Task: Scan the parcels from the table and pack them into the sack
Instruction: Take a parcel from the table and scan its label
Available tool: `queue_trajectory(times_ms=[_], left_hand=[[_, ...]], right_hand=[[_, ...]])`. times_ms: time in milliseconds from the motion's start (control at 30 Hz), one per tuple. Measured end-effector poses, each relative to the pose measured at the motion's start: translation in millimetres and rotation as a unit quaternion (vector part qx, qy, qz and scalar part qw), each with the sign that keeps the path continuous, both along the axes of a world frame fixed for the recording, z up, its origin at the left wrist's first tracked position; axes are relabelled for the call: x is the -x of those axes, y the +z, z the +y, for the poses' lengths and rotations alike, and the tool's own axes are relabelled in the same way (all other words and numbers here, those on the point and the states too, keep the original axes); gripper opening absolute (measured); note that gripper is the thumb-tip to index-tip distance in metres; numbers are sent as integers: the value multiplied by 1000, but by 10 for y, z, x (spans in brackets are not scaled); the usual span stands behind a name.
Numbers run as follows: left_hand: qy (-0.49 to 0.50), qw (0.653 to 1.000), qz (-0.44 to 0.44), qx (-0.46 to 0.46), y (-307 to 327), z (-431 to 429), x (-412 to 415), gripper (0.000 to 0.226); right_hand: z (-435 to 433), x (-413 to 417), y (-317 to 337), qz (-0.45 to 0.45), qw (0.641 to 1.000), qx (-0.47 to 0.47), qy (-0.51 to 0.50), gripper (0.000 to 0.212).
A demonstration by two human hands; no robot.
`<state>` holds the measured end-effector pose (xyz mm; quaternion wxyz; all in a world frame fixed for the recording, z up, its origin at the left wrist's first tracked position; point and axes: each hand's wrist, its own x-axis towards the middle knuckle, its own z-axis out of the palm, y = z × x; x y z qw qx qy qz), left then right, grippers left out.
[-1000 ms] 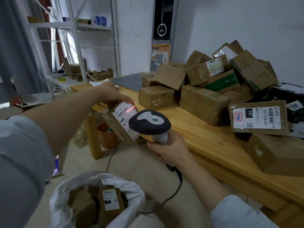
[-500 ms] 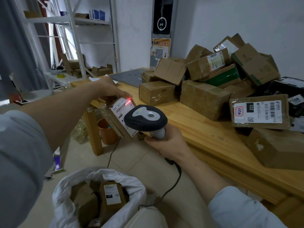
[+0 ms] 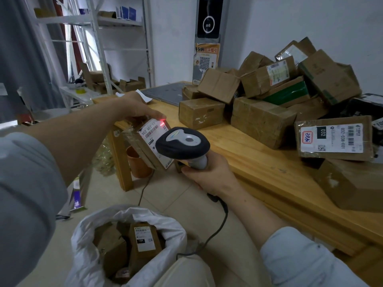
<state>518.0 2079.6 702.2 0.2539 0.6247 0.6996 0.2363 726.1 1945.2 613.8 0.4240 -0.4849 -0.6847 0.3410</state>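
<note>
My left hand (image 3: pixel 138 107) grips a small brown parcel (image 3: pixel 149 144) from above, its white label tilted toward me, held off the table's near corner. My right hand (image 3: pixel 209 174) holds a black and grey barcode scanner (image 3: pixel 182 144) by its handle, head aimed at the label. A red scan spot glows near the label's top right. Below, the white sack (image 3: pixel 89 241) stands open on the floor with several brown parcels (image 3: pixel 143 243) inside. A heap of cardboard parcels (image 3: pixel 263 119) lies on the wooden table (image 3: pixel 238 150).
A labelled parcel (image 3: pixel 333 137) and another box (image 3: pixel 352 183) sit near the table's front right edge. The scanner cable (image 3: pixel 221 220) hangs down by the sack. A brown pot (image 3: pixel 136 162) stands under the table. Metal shelving (image 3: pixel 99 48) stands at the back left.
The red scan spot has shifted up toward the label's top edge. Parcel and scanner stay close together; the view has shifted slightly.
</note>
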Motion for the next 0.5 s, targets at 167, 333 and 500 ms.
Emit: queue_trajectory(times_ms=[167,333,500], left_hand=[[6,1000,-13,2,-22,-4,49,76],[11,1000,-20,14,-58,-28,131,76],[30,998,-33,44,-265,-101,289,76]], right_hand=[[15,46,-7,8,1000,6,11,26],[59,122,-87,51,997,51,24,23],[140,218,-244,109,983,145,14,22]])
